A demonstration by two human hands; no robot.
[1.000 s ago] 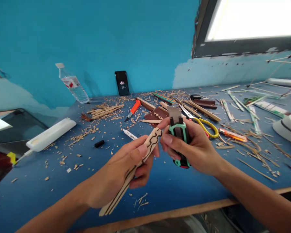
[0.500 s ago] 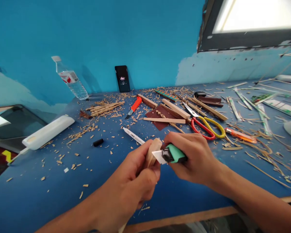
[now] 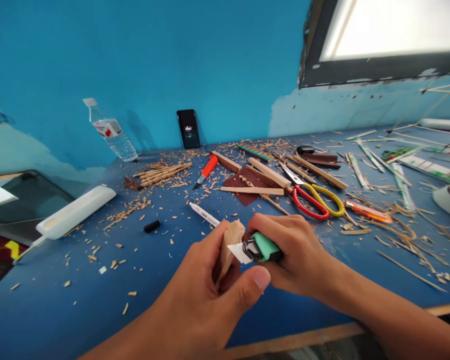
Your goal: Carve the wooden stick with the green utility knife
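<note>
Over a blue tabletop, left-hand fingers clamp a wood piece; right-hand fingers grip a knife, its blade at the wood.

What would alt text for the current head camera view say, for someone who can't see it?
The left hand grips a piece of wood; the right hand holds a green knife, blade at the wood. Wood shavings, sticks and scissors lie on the blue table, and a phone leans against the wall.

A plastic bottle leans near a phone.
</note>
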